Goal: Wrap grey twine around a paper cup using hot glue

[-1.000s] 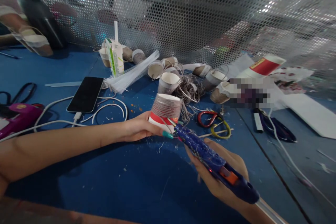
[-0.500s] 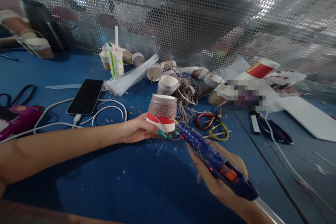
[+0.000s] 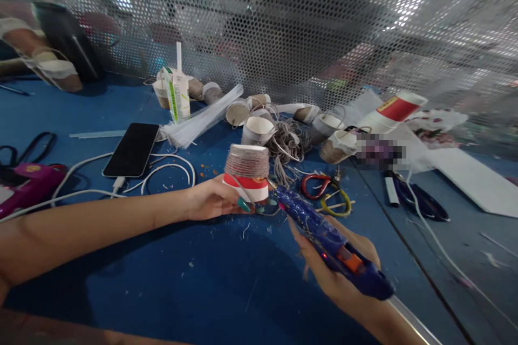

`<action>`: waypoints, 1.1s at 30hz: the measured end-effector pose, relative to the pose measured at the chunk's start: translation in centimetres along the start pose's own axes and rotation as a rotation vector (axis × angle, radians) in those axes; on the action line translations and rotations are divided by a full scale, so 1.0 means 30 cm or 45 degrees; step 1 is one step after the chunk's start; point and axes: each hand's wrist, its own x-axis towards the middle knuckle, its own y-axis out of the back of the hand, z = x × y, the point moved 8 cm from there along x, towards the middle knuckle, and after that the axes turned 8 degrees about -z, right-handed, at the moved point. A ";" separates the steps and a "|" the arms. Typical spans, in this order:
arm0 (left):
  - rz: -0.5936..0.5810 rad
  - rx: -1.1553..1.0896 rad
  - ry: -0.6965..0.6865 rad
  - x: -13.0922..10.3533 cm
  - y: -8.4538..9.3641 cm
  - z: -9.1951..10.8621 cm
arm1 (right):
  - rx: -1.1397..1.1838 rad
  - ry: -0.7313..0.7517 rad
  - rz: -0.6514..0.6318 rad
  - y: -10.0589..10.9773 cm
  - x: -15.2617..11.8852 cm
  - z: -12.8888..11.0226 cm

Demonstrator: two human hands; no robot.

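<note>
Near the middle of the view, my left hand (image 3: pixel 214 198) grips a paper cup (image 3: pixel 246 170) from its left and lower side. Grey twine winds around the cup's upper part; a red band and white edge show below. A loose strand of twine hangs over the red band. My right hand (image 3: pixel 343 269) is closed around a blue glue gun (image 3: pixel 319 232) with an orange trigger and a small red light. The gun's metal tip is at the right side of the cup, by the red band; whether they touch is unclear.
Behind the cup lie a heap of grey twine (image 3: pixel 289 143) and several twine-wrapped cups. Scissors (image 3: pixel 315 187) are to the right, a phone (image 3: pixel 131 150) on a white cable to the left. A purple glue gun (image 3: pixel 30 183) lies at far left. A perforated metal screen (image 3: pixel 251 27) stands behind.
The cup in my left hand has shifted slightly left and looks slightly turned. The glue gun in my right hand has moved a little left too.
</note>
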 end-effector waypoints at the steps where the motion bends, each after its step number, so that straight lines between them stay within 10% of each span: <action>1: -0.019 -0.004 -0.005 0.000 -0.005 0.001 | 0.016 -0.011 0.007 0.000 -0.001 0.002; 13: 0.196 -0.083 -0.029 -0.004 0.017 0.005 | -0.477 0.092 0.160 0.021 0.044 0.045; 18: 0.235 -0.047 -0.053 -0.009 0.013 0.003 | -0.996 -0.238 -0.079 0.015 0.098 0.185; 23: 0.089 -0.020 -0.062 0.003 -0.005 -0.003 | -0.920 -0.325 -0.196 0.021 0.095 0.253; 33: -0.045 0.003 -0.096 0.009 -0.014 0.004 | -0.418 0.189 -0.129 0.011 0.066 -0.069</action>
